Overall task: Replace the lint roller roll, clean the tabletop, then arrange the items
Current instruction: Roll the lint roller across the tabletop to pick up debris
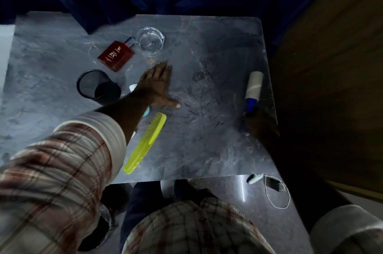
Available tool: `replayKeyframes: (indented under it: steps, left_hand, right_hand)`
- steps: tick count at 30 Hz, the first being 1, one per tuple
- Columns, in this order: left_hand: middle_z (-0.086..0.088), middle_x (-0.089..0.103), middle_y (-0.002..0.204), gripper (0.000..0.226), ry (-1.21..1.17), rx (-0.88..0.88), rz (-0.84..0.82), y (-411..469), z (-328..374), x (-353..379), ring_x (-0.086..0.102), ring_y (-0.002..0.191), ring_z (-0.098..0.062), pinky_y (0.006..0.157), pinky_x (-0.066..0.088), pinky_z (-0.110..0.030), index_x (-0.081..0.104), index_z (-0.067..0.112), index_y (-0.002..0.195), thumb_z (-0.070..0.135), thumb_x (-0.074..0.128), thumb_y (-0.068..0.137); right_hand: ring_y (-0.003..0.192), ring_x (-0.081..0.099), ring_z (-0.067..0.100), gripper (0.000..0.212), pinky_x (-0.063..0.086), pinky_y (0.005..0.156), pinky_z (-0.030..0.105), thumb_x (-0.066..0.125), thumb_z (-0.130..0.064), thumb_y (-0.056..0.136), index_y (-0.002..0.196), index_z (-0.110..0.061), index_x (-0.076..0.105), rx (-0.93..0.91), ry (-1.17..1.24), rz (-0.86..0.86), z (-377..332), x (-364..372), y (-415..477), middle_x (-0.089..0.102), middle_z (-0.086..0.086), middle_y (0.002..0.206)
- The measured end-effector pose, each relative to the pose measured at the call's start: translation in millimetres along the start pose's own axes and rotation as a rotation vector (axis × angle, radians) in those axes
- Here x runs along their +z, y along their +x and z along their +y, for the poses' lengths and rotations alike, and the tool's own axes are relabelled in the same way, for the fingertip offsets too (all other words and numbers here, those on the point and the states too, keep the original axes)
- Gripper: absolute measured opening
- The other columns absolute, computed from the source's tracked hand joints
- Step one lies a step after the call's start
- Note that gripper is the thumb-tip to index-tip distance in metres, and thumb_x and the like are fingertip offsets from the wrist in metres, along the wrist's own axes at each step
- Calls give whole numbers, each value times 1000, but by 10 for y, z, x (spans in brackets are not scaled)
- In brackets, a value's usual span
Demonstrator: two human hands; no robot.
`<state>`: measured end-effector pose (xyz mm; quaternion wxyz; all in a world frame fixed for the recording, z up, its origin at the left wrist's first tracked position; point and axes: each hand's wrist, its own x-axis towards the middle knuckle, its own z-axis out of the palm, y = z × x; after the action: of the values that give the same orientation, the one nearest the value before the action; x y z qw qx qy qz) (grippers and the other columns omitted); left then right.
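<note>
My right hand (260, 123) grips the blue handle of a lint roller (253, 87) at the right edge of the grey marble tabletop (207, 150), its pale roll lying on the surface and pointing away from me. Flat on the table's middle lies my left hand (158, 86), fingers spread and holding nothing. A yellow comb (146, 143) rests just below that hand. A small white and light-blue object (133, 88) shows partly from under my left wrist; what it is I cannot tell.
A red perfume bottle (116, 55) and a clear glass ashtray (150, 40) sit at the back. A black mesh cup (98, 87) lies tipped at the left. Dark curtain behind, wooden panel (331, 67) on the right, a white cable (277, 193) on the floor.
</note>
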<state>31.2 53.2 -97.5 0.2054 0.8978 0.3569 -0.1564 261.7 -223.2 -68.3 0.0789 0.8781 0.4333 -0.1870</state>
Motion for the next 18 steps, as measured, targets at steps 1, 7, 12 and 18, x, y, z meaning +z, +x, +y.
replayKeyframes:
  steps: [1, 7, 12, 18]
  left_hand:
    - [0, -12, 179, 152, 0, 3, 1, 2, -3, 1, -5, 166, -27, 135, 4, -49, -8, 27, 168, 89, 74, 57]
    - [0, -11, 179, 152, 3, -2, 7, 7, -2, 13, -4, 166, -28, 133, 4, -49, -8, 27, 168, 90, 74, 56]
    - [-1, -12, 179, 153, 4, 2, 2, 11, -14, 20, -5, 166, -28, 135, 5, -50, -9, 27, 168, 91, 73, 56]
    - [0, -15, 179, 152, 8, 6, -6, 15, -9, 22, -7, 166, -28, 135, 4, -50, -10, 27, 168, 90, 73, 58]
  right_hand:
    - [109, 67, 38, 32, 53, 91, 42, 56, -24, 101, 120, -1, 66, 80, 113, -63, -122, -24, -6, 68, 24, 120]
    - [117, 64, 38, 37, 50, 97, 43, 43, -34, 104, 126, -9, 58, 132, 205, -75, -750, 55, 63, 67, 20, 125]
    - [117, 65, 39, 38, 50, 97, 44, 45, -39, 101, 126, -12, 56, 158, 214, -60, -907, 139, 94, 68, 20, 124]
    - [112, 66, 40, 38, 51, 91, 43, 46, -41, 100, 121, -12, 59, 165, 241, -58, -893, 130, 85, 69, 20, 119]
